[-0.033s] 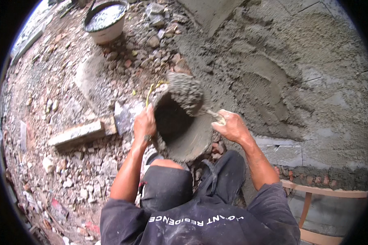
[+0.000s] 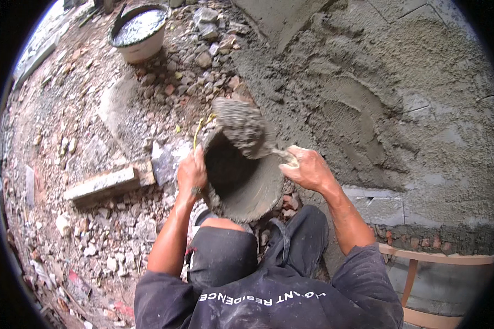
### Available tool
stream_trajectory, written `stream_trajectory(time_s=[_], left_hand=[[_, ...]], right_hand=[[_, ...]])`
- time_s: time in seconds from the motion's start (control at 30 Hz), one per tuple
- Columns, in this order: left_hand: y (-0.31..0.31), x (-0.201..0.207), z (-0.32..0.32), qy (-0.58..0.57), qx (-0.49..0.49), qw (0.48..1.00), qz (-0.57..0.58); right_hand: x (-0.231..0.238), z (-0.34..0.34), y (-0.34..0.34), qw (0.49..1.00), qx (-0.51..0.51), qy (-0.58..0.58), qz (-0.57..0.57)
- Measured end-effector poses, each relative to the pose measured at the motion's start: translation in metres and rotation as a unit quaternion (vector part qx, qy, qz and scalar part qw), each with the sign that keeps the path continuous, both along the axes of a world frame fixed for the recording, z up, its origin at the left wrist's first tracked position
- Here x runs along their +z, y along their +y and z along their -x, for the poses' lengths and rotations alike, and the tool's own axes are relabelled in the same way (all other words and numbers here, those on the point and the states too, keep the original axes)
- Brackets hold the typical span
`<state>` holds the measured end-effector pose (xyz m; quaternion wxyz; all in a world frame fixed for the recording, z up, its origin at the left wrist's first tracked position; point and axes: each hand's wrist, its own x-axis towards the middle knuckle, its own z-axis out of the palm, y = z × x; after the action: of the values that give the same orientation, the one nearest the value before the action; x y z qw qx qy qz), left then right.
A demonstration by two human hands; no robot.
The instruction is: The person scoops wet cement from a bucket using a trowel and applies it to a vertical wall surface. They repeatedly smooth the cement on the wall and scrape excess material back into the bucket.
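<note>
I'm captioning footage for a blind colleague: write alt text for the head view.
A person's right grip holds a trowel heaped with grey mortar over a bucket; the left grip is at the bucket's rim. Rubble lies left, a mortar-smeared surface right.

L hand (image 2: 192,172) clenched | R hand (image 2: 308,169) clenched | arms (image 2: 173,230) fwd

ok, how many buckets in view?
2. A tilted bucket near centre, the left hand at its rim; a pale bucket holding liquid, on the rubble at upper left. Any outside the view can't be ruled out.
</note>
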<state>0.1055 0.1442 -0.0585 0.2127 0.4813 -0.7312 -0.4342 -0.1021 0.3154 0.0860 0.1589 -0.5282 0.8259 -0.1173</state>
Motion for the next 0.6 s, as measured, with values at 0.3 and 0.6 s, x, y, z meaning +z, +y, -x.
stream_trajectory(time_s=[0.3,0.6], left_hand=[[0.002,-0.007,0.003,0.035,0.02,0.998,0.041],[0.005,-0.003,0.015,0.008,0.022,1.0,0.018]], right_hand=[[0.046,0.093,-0.108,0.911,-0.166,-0.375,0.047],[0.142,0.121,0.024,0.969,-0.242,0.038,0.012]])
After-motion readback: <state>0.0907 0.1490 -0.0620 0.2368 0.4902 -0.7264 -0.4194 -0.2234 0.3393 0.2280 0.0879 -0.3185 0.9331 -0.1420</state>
